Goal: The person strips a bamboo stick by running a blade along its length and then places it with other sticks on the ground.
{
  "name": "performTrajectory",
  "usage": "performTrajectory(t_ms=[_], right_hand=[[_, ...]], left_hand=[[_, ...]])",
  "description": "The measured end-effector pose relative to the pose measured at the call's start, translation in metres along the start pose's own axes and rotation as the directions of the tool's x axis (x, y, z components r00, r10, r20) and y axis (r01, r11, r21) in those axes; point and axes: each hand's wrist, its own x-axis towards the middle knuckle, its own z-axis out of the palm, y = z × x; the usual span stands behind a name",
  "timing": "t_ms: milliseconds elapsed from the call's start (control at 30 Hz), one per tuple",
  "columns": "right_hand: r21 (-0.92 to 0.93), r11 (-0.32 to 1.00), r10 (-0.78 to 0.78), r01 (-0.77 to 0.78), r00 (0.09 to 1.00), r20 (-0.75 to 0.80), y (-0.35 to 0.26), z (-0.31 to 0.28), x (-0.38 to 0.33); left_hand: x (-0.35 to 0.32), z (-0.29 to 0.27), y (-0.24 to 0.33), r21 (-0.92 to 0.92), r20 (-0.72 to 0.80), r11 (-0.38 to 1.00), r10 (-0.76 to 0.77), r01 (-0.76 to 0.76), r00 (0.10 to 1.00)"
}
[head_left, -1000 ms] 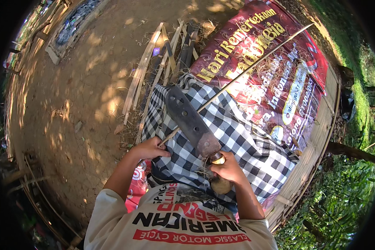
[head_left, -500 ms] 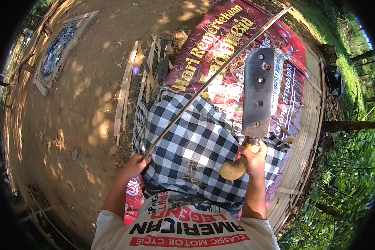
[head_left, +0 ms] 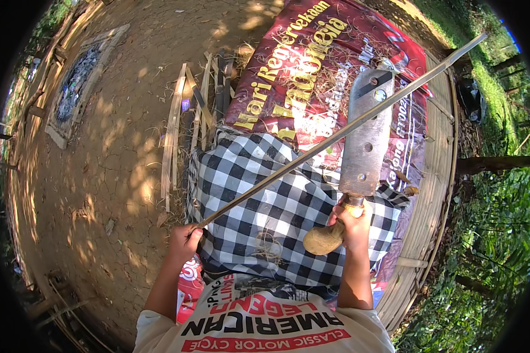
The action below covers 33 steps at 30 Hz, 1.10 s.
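Note:
My left hand (head_left: pixel 185 241) is closed round the near end of a long thin strip of bamboo or wood (head_left: pixel 288 166), which slants up to the far right. My right hand (head_left: pixel 352 226) grips the curved wooden handle (head_left: pixel 325 238) of a broad cleaver-like knife (head_left: pixel 360 160). Its dark blade, pierced by several round holes, points away from me. The strip passes in front of the blade's upper part; whether the two touch, I cannot tell. Beneath both hands a black-and-white checked cloth (head_left: pixel 265 203) covers my lap.
A dark red printed banner (head_left: pixel 265 97) lies ahead, littered with thin curled shavings. Split strips (head_left: pixel 172 135) rest on the dirt ground to the left. Slatted bamboo (head_left: pixel 439 147) edges the seat at right, with green plants beyond. A framed ash pit (head_left: pixel 59 136) is at far left.
The strip has swung to the right at its far end and now crosses in front of the blade. My left hand has shifted slightly left and nearer; the knife has moved little.

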Motion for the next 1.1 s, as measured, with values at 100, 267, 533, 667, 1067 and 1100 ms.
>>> performTrajectory(t_ms=[100, 267, 533, 667, 1067, 1100], right_hand=[[0.013, 1.0, -0.002, 0.002, 1.0, 0.001, 0.003, 0.001, 0.0], [0.086, 0.991, 0.096, -0.099, 0.995, 0.037, 0.005, 0.003, -0.002], [0.207, 0.955, 0.21, -0.212, 0.977, 0.03, 0.007, 0.007, -0.003], [0.247, 0.943, 0.227, -0.224, 0.974, 0.017, 0.005, 0.008, -0.006], [0.41, 0.896, 0.216, -0.168, 0.974, -0.073, 0.004, 0.002, -0.009], [0.438, 0.884, 0.218, -0.164, 0.973, -0.076, 0.003, 0.002, -0.01]], left_hand=[[0.004, 0.0, 0.002, 0.05, -0.006, 0.999, -0.003, 0.003, 1.0], [0.005, 0.0, 0.006, 0.111, -0.013, 0.994, -0.018, 0.019, 1.0], [0.005, -0.001, 0.002, 0.145, -0.008, 0.989, 0.033, -0.031, 0.999], [0.005, -0.002, 0.002, 0.123, -0.017, 0.992, 0.031, -0.029, 0.999], [-0.001, 0.003, -0.015, 0.238, -0.091, 0.971, -0.007, 0.029, 0.996], [-0.002, 0.002, -0.018, 0.259, -0.082, 0.966, -0.003, 0.025, 0.997]])
